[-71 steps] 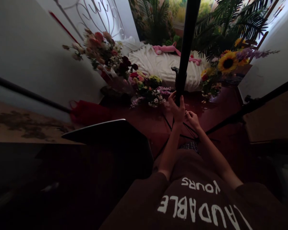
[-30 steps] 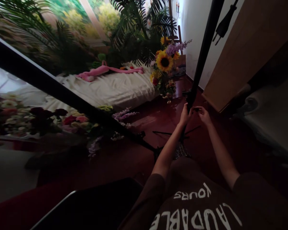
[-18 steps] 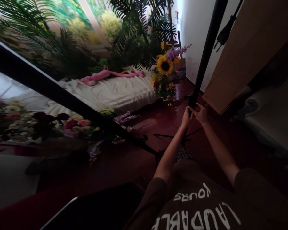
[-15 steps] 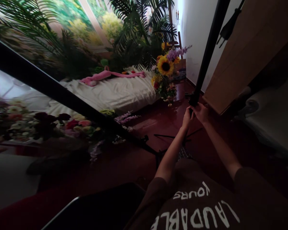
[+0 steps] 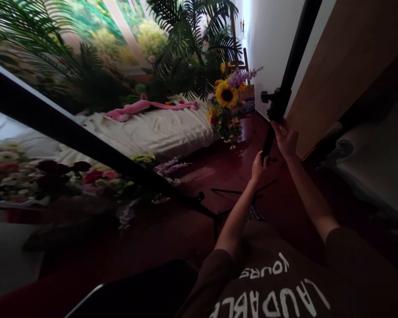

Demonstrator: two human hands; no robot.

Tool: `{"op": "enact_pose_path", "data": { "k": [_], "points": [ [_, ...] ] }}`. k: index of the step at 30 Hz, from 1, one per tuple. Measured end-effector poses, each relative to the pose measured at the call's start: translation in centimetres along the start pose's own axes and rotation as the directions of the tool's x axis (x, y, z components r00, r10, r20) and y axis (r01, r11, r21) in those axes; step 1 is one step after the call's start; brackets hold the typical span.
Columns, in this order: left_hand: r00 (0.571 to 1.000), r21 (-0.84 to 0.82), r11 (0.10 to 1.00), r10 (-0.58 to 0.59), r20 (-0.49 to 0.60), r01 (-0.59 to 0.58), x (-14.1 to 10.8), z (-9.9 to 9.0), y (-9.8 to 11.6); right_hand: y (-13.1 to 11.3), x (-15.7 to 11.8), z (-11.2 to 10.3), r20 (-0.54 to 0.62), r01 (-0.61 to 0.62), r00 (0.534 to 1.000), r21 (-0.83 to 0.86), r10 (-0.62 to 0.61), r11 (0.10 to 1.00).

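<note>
A black light stand [image 5: 296,57] leans up toward the top right, with a collar and a clamp knob [image 5: 267,96] partway along its pole. My left hand [image 5: 259,168] is wrapped round the lower part of this pole. Higher up, just under the collar, my right hand [image 5: 288,140] holds the pole between thumb and fingers; part of its grip is hidden by the hand itself. A second black stand [image 5: 96,148] slants across the left side, its small knob [image 5: 200,195] low down near its spread legs, apart from both hands.
Sunflowers [image 5: 226,93] and other flowers stand by a white-draped platform [image 5: 152,132] bearing a pink plush toy [image 5: 132,108]. More flowers [image 5: 23,181] fill the left. A wooden panel [image 5: 351,66] stands close on the right. The floor [image 5: 172,225] is dark red.
The collar and its knob have risen along the pole. My right hand has moved up with them, away from my left hand, which stays low on the pole.
</note>
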State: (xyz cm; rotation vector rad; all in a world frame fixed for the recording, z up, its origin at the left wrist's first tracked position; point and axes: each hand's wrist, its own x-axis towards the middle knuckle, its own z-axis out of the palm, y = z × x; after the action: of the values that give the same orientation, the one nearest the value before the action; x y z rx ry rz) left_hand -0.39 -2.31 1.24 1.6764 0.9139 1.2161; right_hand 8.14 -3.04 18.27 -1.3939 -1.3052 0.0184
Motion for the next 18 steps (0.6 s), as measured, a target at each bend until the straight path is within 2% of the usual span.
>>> {"op": "enact_pose_path", "data": {
  "k": [3,6,7,8,10,12,14,18],
  "points": [
    [1.000,-0.004,1.000,0.015,-0.011,-0.015,0.0,-0.1,0.1,1.2,-2.0,-0.5,-0.005,0.009,1.000,0.014,-0.009,1.000],
    [1.000,-0.017,1.000,0.010,0.003,-0.010,0.0,-0.3,0.3,3.2,-5.6,-1.4,0.022,0.022,1.000,-0.030,-0.021,0.999],
    [1.000,-0.020,1.000,0.010,0.008,-0.010,0.0,-0.4,0.3,4.0,-7.0,-1.8,0.062,0.013,0.998,-0.054,-0.010,0.998],
    [1.000,-0.022,1.000,0.011,0.012,-0.011,0.0,-0.4,0.3,4.9,-8.3,-2.0,0.089,-0.016,0.996,-0.071,0.023,0.997],
    [1.000,-0.023,1.000,0.016,0.016,-0.016,0.0,-0.4,0.3,6.6,-10.5,-2.4,0.050,-0.168,0.984,-0.047,0.170,0.985],
    [1.000,-0.023,1.000,0.017,0.011,-0.017,0.1,-0.4,0.2,7.9,-11.7,-2.4,0.031,-0.330,0.944,0.035,0.329,0.943],
    [1.000,-0.021,1.000,0.017,0.000,-0.017,0.1,-0.3,0.0,8.8,-12.1,-2.0,0.065,-0.425,0.905,0.105,0.420,0.899],
    [1.000,-0.023,0.999,0.024,0.004,-0.024,0.2,-0.2,-0.1,9.5,-11.2,-0.6,0.119,-0.514,0.858,0.177,0.500,0.839]
  ]
}}
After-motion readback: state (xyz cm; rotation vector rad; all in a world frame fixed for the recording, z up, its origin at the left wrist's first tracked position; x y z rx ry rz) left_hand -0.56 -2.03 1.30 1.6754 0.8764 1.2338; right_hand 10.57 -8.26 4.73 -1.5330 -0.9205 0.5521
